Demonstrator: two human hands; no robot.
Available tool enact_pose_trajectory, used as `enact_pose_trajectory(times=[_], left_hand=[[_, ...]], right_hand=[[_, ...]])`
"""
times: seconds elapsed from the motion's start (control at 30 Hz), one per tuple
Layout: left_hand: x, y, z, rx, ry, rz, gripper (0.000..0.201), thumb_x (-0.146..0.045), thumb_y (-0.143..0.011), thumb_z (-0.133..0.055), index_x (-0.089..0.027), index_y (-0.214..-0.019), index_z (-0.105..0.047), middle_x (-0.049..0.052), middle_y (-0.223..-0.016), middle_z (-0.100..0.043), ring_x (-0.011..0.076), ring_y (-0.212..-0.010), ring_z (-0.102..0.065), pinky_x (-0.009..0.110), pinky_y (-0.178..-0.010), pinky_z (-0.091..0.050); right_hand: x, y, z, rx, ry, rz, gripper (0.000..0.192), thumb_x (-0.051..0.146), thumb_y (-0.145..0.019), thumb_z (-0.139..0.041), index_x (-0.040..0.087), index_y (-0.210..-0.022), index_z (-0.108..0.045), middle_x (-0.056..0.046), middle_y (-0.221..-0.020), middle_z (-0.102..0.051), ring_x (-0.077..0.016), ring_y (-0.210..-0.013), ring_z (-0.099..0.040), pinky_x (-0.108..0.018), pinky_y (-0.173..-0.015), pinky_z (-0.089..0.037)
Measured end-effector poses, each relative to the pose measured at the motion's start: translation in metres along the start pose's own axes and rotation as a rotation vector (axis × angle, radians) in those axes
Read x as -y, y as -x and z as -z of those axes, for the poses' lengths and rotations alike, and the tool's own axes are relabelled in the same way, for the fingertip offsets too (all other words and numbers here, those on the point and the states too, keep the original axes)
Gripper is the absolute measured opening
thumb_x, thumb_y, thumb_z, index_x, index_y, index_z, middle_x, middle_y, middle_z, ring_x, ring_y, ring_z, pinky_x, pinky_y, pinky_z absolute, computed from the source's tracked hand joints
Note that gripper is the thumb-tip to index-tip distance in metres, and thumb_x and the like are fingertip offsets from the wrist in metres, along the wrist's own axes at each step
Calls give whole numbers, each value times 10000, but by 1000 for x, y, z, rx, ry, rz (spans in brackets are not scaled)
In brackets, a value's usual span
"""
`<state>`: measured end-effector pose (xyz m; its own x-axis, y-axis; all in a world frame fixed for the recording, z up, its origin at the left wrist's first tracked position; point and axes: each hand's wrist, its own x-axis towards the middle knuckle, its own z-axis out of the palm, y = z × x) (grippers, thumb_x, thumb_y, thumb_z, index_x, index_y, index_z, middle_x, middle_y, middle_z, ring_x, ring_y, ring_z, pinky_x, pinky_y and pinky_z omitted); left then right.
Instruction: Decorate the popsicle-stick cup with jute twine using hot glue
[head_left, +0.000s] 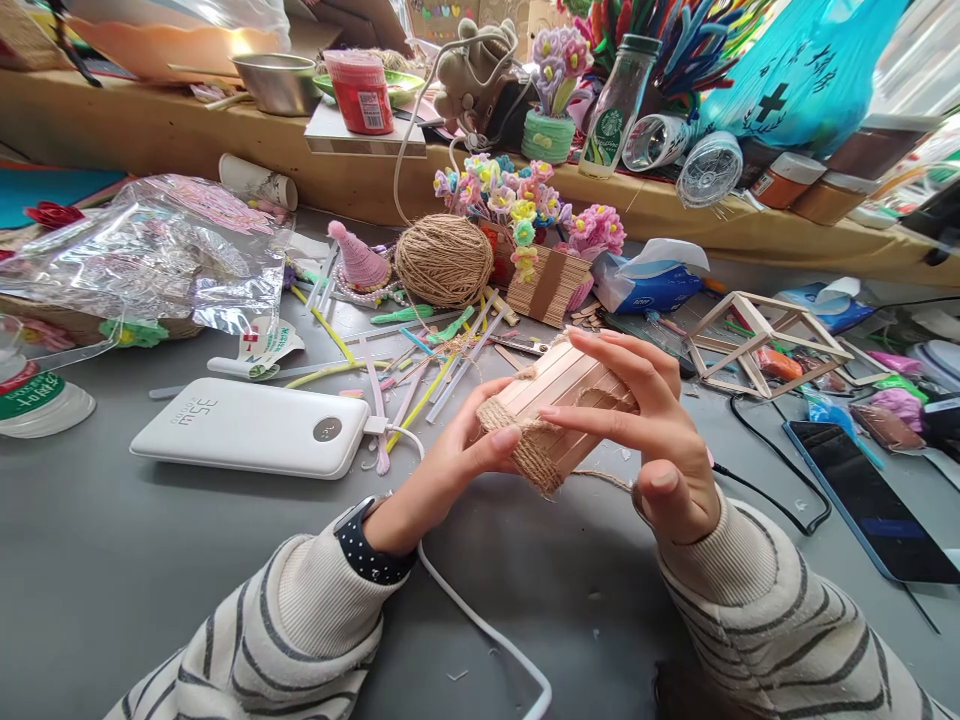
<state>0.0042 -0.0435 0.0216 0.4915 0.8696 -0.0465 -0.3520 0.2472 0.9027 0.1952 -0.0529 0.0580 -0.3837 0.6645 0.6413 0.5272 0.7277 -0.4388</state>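
Stick box [559, 400] sits between both my hands, held just above the grey worktop [150, 560], centre of view. It's a small box of flat wooden sticks laid side by side, with twine [529, 450] wrapped around its near end.

Left hand [442, 475]: closed on the near-left end, thumb pressed right onto the twine wraps. Right hand [649, 430]: fingers spread across the top and far side, gripping the box; thumb curls underneath.

A loose strand of twine trails off under the right hand toward the worktop; I can't tell whether it runs to the twine ball [444, 260] behind (likely, but the path is hidden).

How I'd do this wrap well, as a judgement:
- Keep the left thumb pinning the last turn so nothing loosens.
- Turn the box with the right hand rather than dragging twine round it.
- Lay each turn touching the one before, no gaps, no crossovers.
- Keep steady tension; slack turns will probably slide off the smooth sticks.

Nearby: white power bank [251, 427] to the left with its cable [480, 625] running under my left wrist (keep the twine clear of it), loose straws [420, 375] behind, stick frame [757, 340] and phone [870, 500] to the right.
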Motion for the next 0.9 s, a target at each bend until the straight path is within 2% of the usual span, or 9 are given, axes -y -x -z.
enact_pose_trajectory(times=[0.1, 0.27, 0.4, 0.5, 0.63, 0.7, 0.8, 0.9], left_hand=[[1, 0, 1, 13, -2, -12, 486, -434, -763, -617, -280, -1203, -479, 38, -1188, -535, 260, -1070, -529, 276, -714, -543], [6, -2, 3, 6, 9, -51, 509, -451, -708, -659, -305, -1173, -515, 15, -1135, -582, 285, -1056, -559, 289, -665, -546], [6, -3, 2, -10, -46, -107, 555, -458, -688, -673, -271, -1180, -495, 34, -1161, -590, 288, -1093, -554, 344, -775, -528], [5, -2, -1, -106, -162, -238, 660, -449, -652, -705, -223, -1209, -434, 94, -1231, -548, 293, -1130, -535, 386, -893, -481], [8, 0, 1, -344, -471, -567, 851, -441, -582, -757, -211, -1283, -334, 138, -1360, -388, 324, -1257, -400, 433, -1018, -374], [12, 2, 5, -419, -578, -694, 890, -446, -585, -757, -225, -1314, -295, 138, -1362, -370, 326, -1268, -382, 462, -1035, -342], [17, 3, 9, -475, -653, -780, 881, -435, -618, -740, -251, -1339, -267, 133, -1342, -379, 318, -1251, -405, 490, -1031, -337], [19, 4, 10, -504, -703, -823, 887, -420, -618, -743, -269, -1349, -265, 126, -1336, -380, 320, -1251, -400, 501, -1026, -339]], right_hand=[[0, 0, 0, -1, 10, 5, 611, 603, -875, -193, 277, -1024, -688, 28, -1405, -405, -262, -1267, -318, -481, -1110, -196], [-1, 0, -1, 4, 24, 17, 600, 594, -880, -194, 289, -988, -700, 35, -1407, -400, -259, -1274, -307, -484, -1107, -200], [-1, 1, -1, -7, 32, 35, 593, 596, -880, -194, 295, -1032, -681, 32, -1413, -392, -258, -1269, -314, -492, -1101, -210], [-2, 2, -1, -73, 64, 32, 600, 606, -875, -177, 299, -1141, -619, 26, -1426, -375, -267, -1268, -330, -511, -1097, -205], [-3, 4, -4, -193, 178, 61, 586, 586, -884, -160, 315, -1192, -579, 15, -1431, -367, -286, -1267, -342, -533, -1071, -233], [-3, 6, -7, -246, 273, 108, 582, 581, -884, -168, 308, -1209, -567, 1, -1429, -364, -293, -1257, -347, -530, -1063, -248], [-2, 9, -13, -272, 413, 206, 582, 575, -883, -187, 284, -1238, -544, -22, -1424, -354, -280, -1255, -332, -486, -1060, -281], [-1, 11, -19, -230, 465, 268, 586, 582, -881, -180, 289, -1265, -512, -27, -1425, -337, -261, -1263, -302, -472, -1068, -281]])
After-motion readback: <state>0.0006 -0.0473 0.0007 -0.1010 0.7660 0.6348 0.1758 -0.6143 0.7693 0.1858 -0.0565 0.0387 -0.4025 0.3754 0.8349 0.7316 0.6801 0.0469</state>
